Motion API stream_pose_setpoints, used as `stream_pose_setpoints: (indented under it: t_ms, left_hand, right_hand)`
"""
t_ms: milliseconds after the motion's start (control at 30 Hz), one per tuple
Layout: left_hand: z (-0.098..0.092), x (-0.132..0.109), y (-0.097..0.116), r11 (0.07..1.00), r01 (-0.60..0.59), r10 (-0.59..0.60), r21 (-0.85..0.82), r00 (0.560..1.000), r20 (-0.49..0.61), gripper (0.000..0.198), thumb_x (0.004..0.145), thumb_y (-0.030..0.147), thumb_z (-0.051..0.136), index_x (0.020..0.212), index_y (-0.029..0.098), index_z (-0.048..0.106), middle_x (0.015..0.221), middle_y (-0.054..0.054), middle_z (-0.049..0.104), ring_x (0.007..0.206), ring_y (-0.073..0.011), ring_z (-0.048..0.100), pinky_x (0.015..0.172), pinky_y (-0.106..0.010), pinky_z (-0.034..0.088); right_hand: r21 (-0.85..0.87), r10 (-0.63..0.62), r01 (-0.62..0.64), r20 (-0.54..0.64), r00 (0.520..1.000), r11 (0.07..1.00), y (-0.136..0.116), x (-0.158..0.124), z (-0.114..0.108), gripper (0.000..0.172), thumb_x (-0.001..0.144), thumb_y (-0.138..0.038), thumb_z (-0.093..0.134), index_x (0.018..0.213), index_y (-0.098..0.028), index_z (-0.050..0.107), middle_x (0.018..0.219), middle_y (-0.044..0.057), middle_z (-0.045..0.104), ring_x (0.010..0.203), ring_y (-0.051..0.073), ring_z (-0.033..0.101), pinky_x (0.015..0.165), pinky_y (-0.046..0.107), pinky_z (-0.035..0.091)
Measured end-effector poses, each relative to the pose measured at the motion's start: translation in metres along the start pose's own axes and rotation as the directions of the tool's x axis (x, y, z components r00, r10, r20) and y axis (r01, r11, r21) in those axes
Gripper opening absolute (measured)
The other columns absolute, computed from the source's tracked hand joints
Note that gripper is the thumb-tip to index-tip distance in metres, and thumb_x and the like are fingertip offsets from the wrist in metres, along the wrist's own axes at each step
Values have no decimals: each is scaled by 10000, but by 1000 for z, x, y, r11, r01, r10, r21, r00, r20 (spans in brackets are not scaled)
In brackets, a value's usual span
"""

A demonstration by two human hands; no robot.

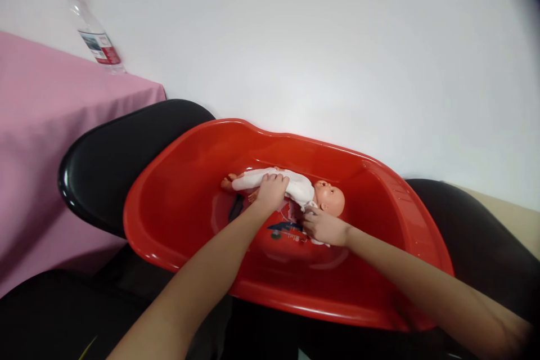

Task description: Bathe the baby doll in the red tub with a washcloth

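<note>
A baby doll in white clothing lies in a red plastic tub, its head to the right and bare feet to the left. Curled over the doll's middle, my left hand grips its white garment. Beside the doll's neck and shoulder, my right hand pinches the white cloth; its fingertips are partly hidden. A bit of white fabric also shows below that hand. Printed pictures and lettering mark the tub's floor under the doll.
Black chairs stand at both sides of the tub, close under its rim. At the left a table with a pink cloth holds a clear bottle with a red cap. A white wall rises directly behind.
</note>
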State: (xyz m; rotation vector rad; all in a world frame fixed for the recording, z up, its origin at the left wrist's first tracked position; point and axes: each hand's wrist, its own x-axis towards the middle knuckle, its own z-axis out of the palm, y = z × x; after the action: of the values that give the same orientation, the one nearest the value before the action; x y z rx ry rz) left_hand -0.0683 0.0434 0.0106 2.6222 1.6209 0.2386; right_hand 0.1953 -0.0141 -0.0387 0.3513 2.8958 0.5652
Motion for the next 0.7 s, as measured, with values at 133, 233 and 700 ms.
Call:
stream_pose_setpoints:
  t_ms: [133,233,700]
  left_hand:
    - [-4,-1,-2,1000,8,-8,-3,1000,16,388,1225,153,474,1502,120,745,1514,-193,791,1436,-374,709,1248,-523,464]
    - [-5,1,-5,999,27,-26,-48,999,24,366,1209,152,530,1499,129,753,1540,-160,792,1466,-361,700,1255,-499,467]
    - [-5,2,-3,992,38,-38,-118,999,9,366,1152,129,582,1461,128,778,1501,-191,809,1445,-363,727,1239,-513,505]
  right_hand:
    - [-8,-183,183,-15,983,983,-4,72,-5,355,1225,-102,511,1290,-111,860,1225,116,870,1274,264,741,1295,464,543]
    - [-47,-108,113,100,989,992,6,112,-2,331,1184,-92,568,1323,-90,869,1333,145,871,1344,274,748,1316,419,534]
    - [4,136,-137,107,985,991,-7,-12,7,376,1065,-36,620,1262,-68,940,1193,212,892,1246,377,803,1415,516,491]
